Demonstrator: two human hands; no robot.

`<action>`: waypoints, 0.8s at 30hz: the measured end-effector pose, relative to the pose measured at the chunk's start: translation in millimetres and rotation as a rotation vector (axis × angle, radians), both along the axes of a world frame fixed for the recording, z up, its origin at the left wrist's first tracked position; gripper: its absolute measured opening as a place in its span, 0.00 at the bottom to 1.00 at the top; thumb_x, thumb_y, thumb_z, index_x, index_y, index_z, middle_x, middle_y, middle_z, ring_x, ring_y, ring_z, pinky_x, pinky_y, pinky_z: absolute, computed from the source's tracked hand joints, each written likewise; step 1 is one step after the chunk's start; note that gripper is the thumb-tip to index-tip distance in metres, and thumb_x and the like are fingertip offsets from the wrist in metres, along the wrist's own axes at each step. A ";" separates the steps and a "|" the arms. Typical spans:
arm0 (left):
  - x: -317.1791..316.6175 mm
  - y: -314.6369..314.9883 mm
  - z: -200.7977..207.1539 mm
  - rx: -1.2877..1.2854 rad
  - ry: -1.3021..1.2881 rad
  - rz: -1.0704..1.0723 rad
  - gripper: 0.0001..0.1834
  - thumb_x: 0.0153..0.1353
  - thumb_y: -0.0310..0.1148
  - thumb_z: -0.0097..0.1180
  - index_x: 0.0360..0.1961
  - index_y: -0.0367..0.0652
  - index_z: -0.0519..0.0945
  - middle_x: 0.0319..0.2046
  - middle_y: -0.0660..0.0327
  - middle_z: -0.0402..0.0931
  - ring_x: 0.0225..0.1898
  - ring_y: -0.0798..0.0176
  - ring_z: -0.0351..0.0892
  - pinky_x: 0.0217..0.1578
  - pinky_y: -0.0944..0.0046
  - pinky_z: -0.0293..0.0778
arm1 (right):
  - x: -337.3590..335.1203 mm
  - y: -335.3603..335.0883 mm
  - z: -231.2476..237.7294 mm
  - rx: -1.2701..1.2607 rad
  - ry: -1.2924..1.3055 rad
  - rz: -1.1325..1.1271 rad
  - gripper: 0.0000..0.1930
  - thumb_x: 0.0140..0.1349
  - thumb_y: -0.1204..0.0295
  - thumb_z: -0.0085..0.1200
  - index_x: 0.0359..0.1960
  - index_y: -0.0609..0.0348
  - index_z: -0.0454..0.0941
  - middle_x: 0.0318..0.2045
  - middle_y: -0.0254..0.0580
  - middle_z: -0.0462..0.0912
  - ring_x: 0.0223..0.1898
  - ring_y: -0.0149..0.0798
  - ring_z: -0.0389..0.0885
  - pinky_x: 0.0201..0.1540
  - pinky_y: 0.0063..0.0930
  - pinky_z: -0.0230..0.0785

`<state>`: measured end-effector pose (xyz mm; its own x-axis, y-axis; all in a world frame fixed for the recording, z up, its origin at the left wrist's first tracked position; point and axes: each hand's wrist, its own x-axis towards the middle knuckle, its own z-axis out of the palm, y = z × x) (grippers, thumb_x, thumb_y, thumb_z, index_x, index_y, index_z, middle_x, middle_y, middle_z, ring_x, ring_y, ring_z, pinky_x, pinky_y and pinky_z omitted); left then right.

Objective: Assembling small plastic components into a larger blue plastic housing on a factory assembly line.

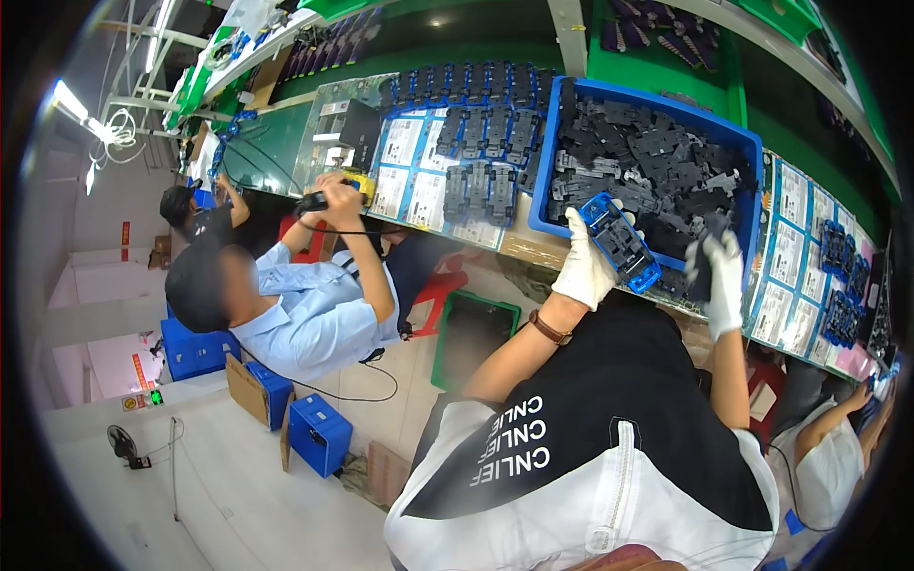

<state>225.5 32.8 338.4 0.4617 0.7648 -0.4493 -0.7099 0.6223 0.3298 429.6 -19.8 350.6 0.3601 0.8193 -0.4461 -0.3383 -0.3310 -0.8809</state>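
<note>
My left hand [583,270], in a white glove, grips a blue toy car body [621,244] with its dark hollow underside facing up. Opposite it, my right hand [725,285], also gloved, is closed around a dark grey plastic part [702,270]; motion blurs this part, so its exact shape is unclear. Both hands are at the near side of a blue plastic bin [544,181]. Loose dark grey plastic pieces [657,152], which look like toy car chassis, are heaped inside it.
Left of the bin, rows of blue-and-black car assemblies [481,133] rest on printed sheets [400,143]. More blue car parts [840,314] and sheets [792,205] lie to the right. A co-worker [314,285] at left holds a black corded tool [312,202]. A green crate [471,333] stands below the bench.
</note>
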 end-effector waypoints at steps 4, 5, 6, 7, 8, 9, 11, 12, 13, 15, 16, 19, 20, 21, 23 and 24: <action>-3.5 2.0 3.6 0.023 0.020 0.036 0.46 0.47 0.75 0.40 0.55 0.49 0.68 0.50 0.58 0.69 0.51 0.51 0.70 0.52 0.47 0.69 | -35.8 -61.1 1.0 -0.024 0.017 0.277 0.21 0.67 0.51 0.40 0.44 0.56 0.71 0.29 0.38 0.78 0.25 0.26 0.72 0.28 0.18 0.65; -3.9 2.7 2.0 0.019 0.021 0.032 0.46 0.47 0.75 0.40 0.55 0.49 0.68 0.50 0.58 0.69 0.51 0.51 0.70 0.52 0.47 0.69 | -38.6 -68.3 3.5 0.021 -0.095 0.418 0.24 0.67 0.48 0.37 0.45 0.57 0.72 0.30 0.38 0.79 0.26 0.26 0.71 0.31 0.18 0.64; -3.7 3.6 0.9 0.022 0.030 0.054 0.46 0.47 0.75 0.40 0.55 0.49 0.68 0.49 0.58 0.69 0.51 0.51 0.70 0.53 0.47 0.68 | -37.9 -67.2 7.5 0.018 -0.095 0.417 0.24 0.67 0.48 0.37 0.45 0.57 0.72 0.30 0.38 0.79 0.26 0.26 0.71 0.31 0.18 0.64; -3.5 4.3 -0.2 0.026 0.038 0.074 0.46 0.47 0.75 0.41 0.55 0.49 0.68 0.49 0.58 0.69 0.51 0.52 0.69 0.53 0.47 0.68 | -35.6 -63.8 13.5 0.039 -0.114 0.373 0.26 0.67 0.46 0.35 0.45 0.58 0.73 0.29 0.36 0.78 0.27 0.25 0.71 0.33 0.19 0.63; -3.3 4.6 -1.2 0.018 0.020 0.083 0.45 0.47 0.75 0.41 0.54 0.49 0.69 0.49 0.59 0.69 0.51 0.52 0.69 0.54 0.48 0.66 | -33.4 -59.8 19.3 0.059 -0.135 0.327 0.29 0.67 0.45 0.33 0.44 0.58 0.74 0.29 0.35 0.78 0.29 0.25 0.70 0.34 0.20 0.62; -1.5 3.7 -0.5 0.016 0.014 0.076 0.45 0.47 0.75 0.41 0.54 0.49 0.69 0.49 0.59 0.69 0.51 0.52 0.69 0.54 0.48 0.66 | -31.8 -54.2 24.7 0.042 -0.165 0.268 0.26 0.67 0.49 0.36 0.46 0.60 0.74 0.31 0.35 0.78 0.31 0.26 0.71 0.35 0.23 0.64; 4.5 1.8 3.2 0.059 0.032 0.132 0.44 0.48 0.74 0.41 0.53 0.49 0.69 0.48 0.59 0.70 0.51 0.55 0.69 0.55 0.49 0.66 | -50.8 -24.6 56.0 0.385 -0.779 0.231 0.19 0.65 0.57 0.45 0.50 0.57 0.74 0.33 0.38 0.77 0.33 0.33 0.73 0.37 0.27 0.66; 10.5 -0.4 13.4 0.053 0.056 0.175 0.42 0.50 0.73 0.41 0.53 0.48 0.69 0.47 0.60 0.71 0.50 0.57 0.70 0.55 0.52 0.65 | -58.2 -15.5 60.3 0.460 -1.110 0.238 0.18 0.60 0.63 0.49 0.51 0.54 0.74 0.33 0.40 0.76 0.33 0.37 0.74 0.38 0.30 0.67; 13.2 -2.0 9.1 0.056 0.056 0.168 0.42 0.50 0.73 0.41 0.53 0.48 0.69 0.47 0.60 0.71 0.50 0.57 0.70 0.55 0.52 0.65 | -65.9 -8.7 62.2 0.533 -1.440 0.238 0.20 0.55 0.69 0.54 0.52 0.51 0.74 0.34 0.42 0.76 0.34 0.41 0.75 0.39 0.32 0.68; 18.2 -5.0 2.5 0.148 0.128 0.227 0.42 0.51 0.72 0.40 0.53 0.47 0.69 0.47 0.59 0.72 0.50 0.59 0.70 0.55 0.55 0.65 | -83.7 0.3 61.7 0.589 -1.423 0.224 0.25 0.43 0.78 0.59 0.48 0.47 0.77 0.33 0.39 0.76 0.33 0.43 0.75 0.36 0.35 0.69; 17.6 -8.4 3.9 0.119 0.027 0.166 0.42 0.52 0.72 0.39 0.54 0.47 0.69 0.48 0.59 0.72 0.51 0.60 0.69 0.56 0.56 0.64 | -87.6 4.4 57.1 0.606 -1.454 0.210 0.25 0.43 0.78 0.59 0.48 0.47 0.77 0.32 0.38 0.76 0.32 0.42 0.74 0.35 0.35 0.69; 22.3 -13.2 4.2 0.112 0.070 0.189 0.40 0.56 0.69 0.38 0.55 0.47 0.68 0.48 0.59 0.72 0.52 0.60 0.68 0.56 0.57 0.63 | -91.5 7.7 37.3 0.620 -1.493 0.207 0.26 0.43 0.76 0.60 0.48 0.46 0.76 0.33 0.37 0.76 0.33 0.42 0.74 0.36 0.36 0.68; 20.2 -14.1 2.2 0.111 0.071 0.193 0.40 0.56 0.69 0.38 0.55 0.47 0.68 0.48 0.59 0.72 0.52 0.60 0.68 0.56 0.57 0.63 | -90.7 6.3 33.9 0.630 -1.497 0.223 0.26 0.43 0.74 0.61 0.49 0.45 0.76 0.34 0.37 0.76 0.34 0.43 0.74 0.37 0.37 0.68; 17.8 -13.8 0.9 0.116 0.039 0.173 0.39 0.56 0.68 0.37 0.56 0.47 0.68 0.49 0.59 0.71 0.52 0.61 0.68 0.57 0.57 0.63 | -91.2 7.0 35.2 0.642 -1.504 0.241 0.26 0.43 0.72 0.61 0.49 0.45 0.76 0.35 0.37 0.76 0.36 0.44 0.75 0.39 0.37 0.68; 15.3 -15.0 -1.2 0.120 0.004 0.158 0.39 0.57 0.68 0.37 0.56 0.47 0.67 0.49 0.59 0.71 0.52 0.61 0.68 0.57 0.58 0.63 | -94.5 4.7 46.6 0.639 -1.545 0.262 0.26 0.44 0.70 0.62 0.50 0.44 0.76 0.36 0.39 0.76 0.37 0.45 0.75 0.40 0.38 0.68; 15.1 -16.1 2.9 0.165 0.043 0.150 0.39 0.57 0.68 0.37 0.56 0.47 0.67 0.49 0.59 0.71 0.52 0.61 0.68 0.57 0.58 0.63 | -95.9 3.5 51.4 0.631 -1.585 0.274 0.26 0.44 0.69 0.62 0.50 0.43 0.76 0.38 0.40 0.76 0.39 0.46 0.75 0.41 0.39 0.68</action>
